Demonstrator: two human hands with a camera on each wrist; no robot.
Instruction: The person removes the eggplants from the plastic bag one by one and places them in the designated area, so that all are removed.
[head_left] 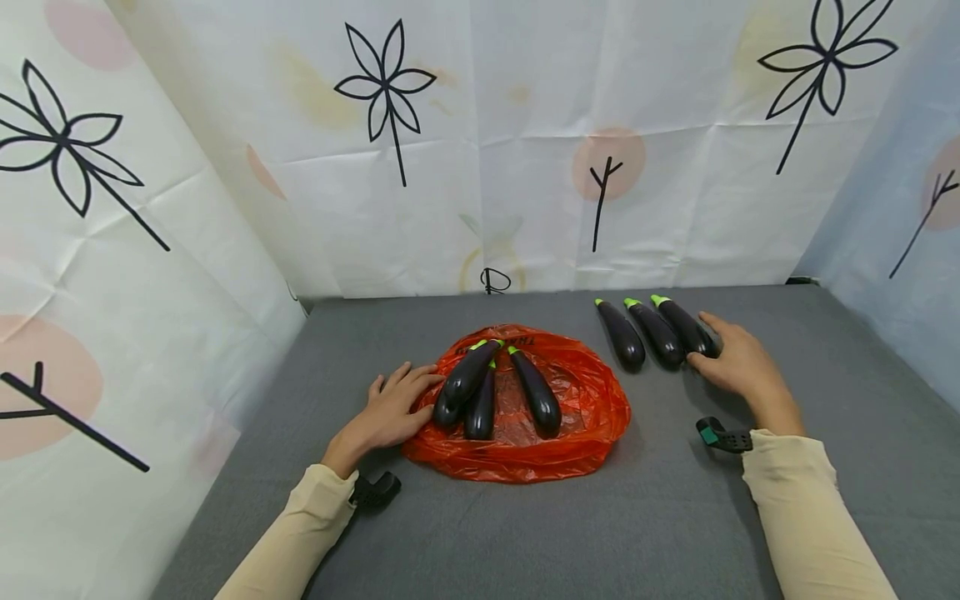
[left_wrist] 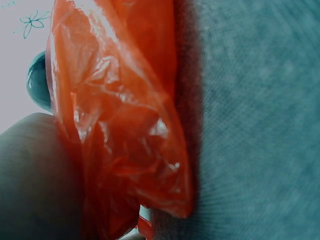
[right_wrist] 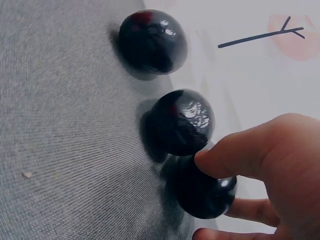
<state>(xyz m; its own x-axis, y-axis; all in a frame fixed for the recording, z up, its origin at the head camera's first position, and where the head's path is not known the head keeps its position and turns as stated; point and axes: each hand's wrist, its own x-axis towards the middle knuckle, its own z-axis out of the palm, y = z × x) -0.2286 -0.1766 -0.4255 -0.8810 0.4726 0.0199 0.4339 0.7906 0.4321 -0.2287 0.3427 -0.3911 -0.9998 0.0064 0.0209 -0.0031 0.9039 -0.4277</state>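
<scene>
Sleeves (head_left: pixel 806 508): extended forward | Left grip (head_left: pixel 393 408): fingers spread, touching red bag (head_left: pixel 592 404) edge | Right grip (head_left: pixel 738 367): thumb and fingers pinch rightmost eggplant (head_left: pixel 682 323)

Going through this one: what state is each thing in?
Red bag: open, crumpled.
Eggplants in the bag: lying down, those on the left overlapping.
Rightmost eggplant: gripped by the right hand.
Other two eggplants: lying side by side on the gray table.
Left hand: touching the bag.
Backdrop: hanging, creased.
</scene>
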